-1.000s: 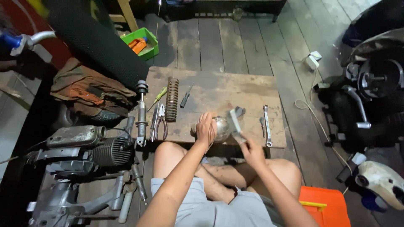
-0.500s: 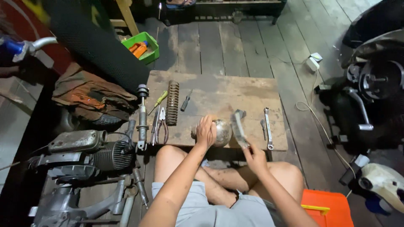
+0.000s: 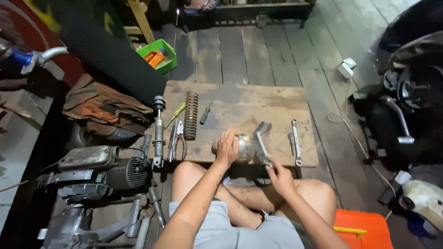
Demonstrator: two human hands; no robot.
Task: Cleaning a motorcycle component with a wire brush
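Observation:
I sit cross-legged at a low wooden board (image 3: 258,99) on the floor. My left hand (image 3: 227,147) grips a rounded shiny metal part (image 3: 244,147) at the board's near edge. My right hand (image 3: 279,177) holds the lower end of a long grey metal tool (image 3: 262,140) that leans against that part. A coil spring (image 3: 190,115), a shock absorber rod (image 3: 158,131), pliers (image 3: 177,138), a yellow-handled screwdriver (image 3: 176,113) and a small dark screwdriver (image 3: 205,113) lie on the left of the board. A wrench (image 3: 296,147) lies to the right.
A small engine (image 3: 99,170) and metal parts lie on the floor at my left. A green tray (image 3: 159,55) stands beyond the board. A motorcycle (image 3: 406,101) is at the right, an orange box (image 3: 364,228) by my right knee, crumpled cloth (image 3: 106,108) at left.
My right hand has drawn back toward my knee, keeping hold of the grey tool. My left hand stays on the metal part.

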